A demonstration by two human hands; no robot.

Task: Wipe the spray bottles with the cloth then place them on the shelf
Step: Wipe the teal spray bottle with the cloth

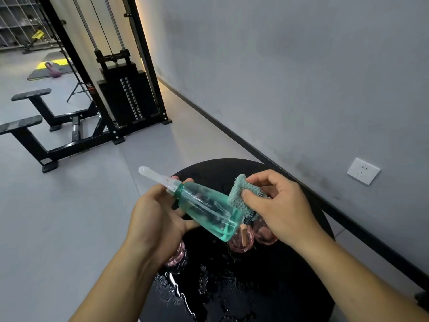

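My left hand (157, 217) grips a clear teal spray bottle (206, 210) near its neck, tilted with its frosted cap (155, 177) pointing up and left. My right hand (276, 205) pinches a folded teal cloth (241, 194) against the bottle's upper side near its base. Both hands hover over a round black table (232, 287). Three pink spray bottles stand on the table beneath them: one under my left wrist (177, 257), one below the teal bottle's base (240, 240), one under my right hand (263, 231). All three are partly hidden.
Water drops and streaks lie on the table's near part (176, 289). A grey wall with a white socket (363, 171) runs along the right. A black cable weight machine (125, 89) and benches (30, 126) stand on the grey floor to the left.
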